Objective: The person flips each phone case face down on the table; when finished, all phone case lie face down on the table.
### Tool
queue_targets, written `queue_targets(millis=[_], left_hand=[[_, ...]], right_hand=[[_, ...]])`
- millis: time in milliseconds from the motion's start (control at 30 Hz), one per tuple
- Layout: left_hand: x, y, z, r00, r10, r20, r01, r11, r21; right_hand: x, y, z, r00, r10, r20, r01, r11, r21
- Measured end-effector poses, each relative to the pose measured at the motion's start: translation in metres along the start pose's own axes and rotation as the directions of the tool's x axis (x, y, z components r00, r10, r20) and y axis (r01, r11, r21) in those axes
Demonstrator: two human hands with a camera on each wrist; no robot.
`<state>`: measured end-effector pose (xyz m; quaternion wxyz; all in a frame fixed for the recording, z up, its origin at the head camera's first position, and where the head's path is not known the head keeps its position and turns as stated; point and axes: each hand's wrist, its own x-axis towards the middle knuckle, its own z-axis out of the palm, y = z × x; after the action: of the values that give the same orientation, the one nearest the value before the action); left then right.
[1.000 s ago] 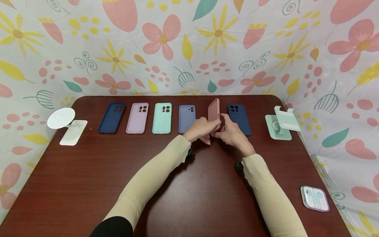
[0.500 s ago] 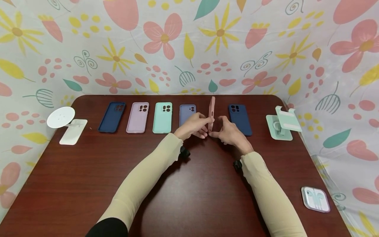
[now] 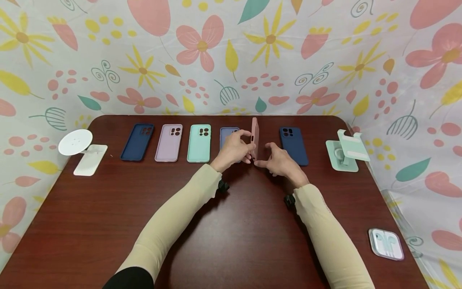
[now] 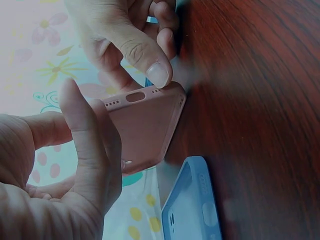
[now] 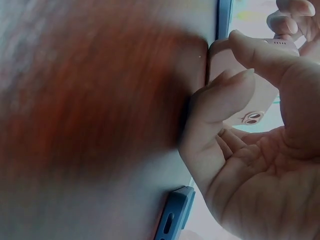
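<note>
A pink phone case [image 3: 254, 138] stands on its long edge on the brown table, between a lavender-blue case [image 3: 224, 135] and a dark blue case [image 3: 294, 145]. My left hand [image 3: 232, 149] holds it from the left, thumb and fingers at its side. In the left wrist view the hollow inside of the pink case [image 4: 145, 135] faces the camera. My right hand [image 3: 279, 160] has its thumb against the case's near end, with the index finger spread apart from it. The right wrist view shows the case's back with camera holes, partly hidden behind the right fingers [image 5: 225, 100].
Left in the row lie a navy case [image 3: 137, 142], a lilac case [image 3: 169, 143] and a mint case [image 3: 199, 143]. A white stand [image 3: 90, 160] is at far left. To the right are a pale green phone stand [image 3: 343, 150] and boxed earphones [image 3: 386, 244]. Patterned cloth [image 3: 231, 60] backs the table.
The pink case has shifted slightly left and turned until it stands edge-on. The left hand moved left with it, and its fingers shifted up along the case; the right index finger came away.
</note>
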<state>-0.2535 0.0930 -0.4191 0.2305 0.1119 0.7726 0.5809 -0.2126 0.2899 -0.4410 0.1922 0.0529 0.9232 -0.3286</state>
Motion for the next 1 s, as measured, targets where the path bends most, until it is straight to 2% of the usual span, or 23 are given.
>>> queue_targets(millis=[333,600,800,1000], left_hand=[[0.0,-0.005,0.002,0.999,-0.026,-0.024,0.027,0.999,0.033],[0.003,-0.01,0.006,0.999,-0.02,-0.033,0.024,0.994,0.108],[0.002,-0.008,0.014,0.997,-0.061,-0.049,0.07,0.977,0.202],[0.002,-0.007,0.021,0.994,-0.105,-0.028,0.108,0.962,0.251]], right_hand=[[-0.001,0.002,0.001,1.0,-0.005,-0.002,0.005,1.0,-0.005],[-0.002,0.004,-0.001,1.0,0.001,-0.005,-0.001,1.0,-0.003],[-0.003,0.005,-0.002,1.0,0.016,-0.003,-0.016,1.0,0.011],[-0.003,0.007,-0.002,1.0,0.027,-0.006,-0.027,0.999,0.025]])
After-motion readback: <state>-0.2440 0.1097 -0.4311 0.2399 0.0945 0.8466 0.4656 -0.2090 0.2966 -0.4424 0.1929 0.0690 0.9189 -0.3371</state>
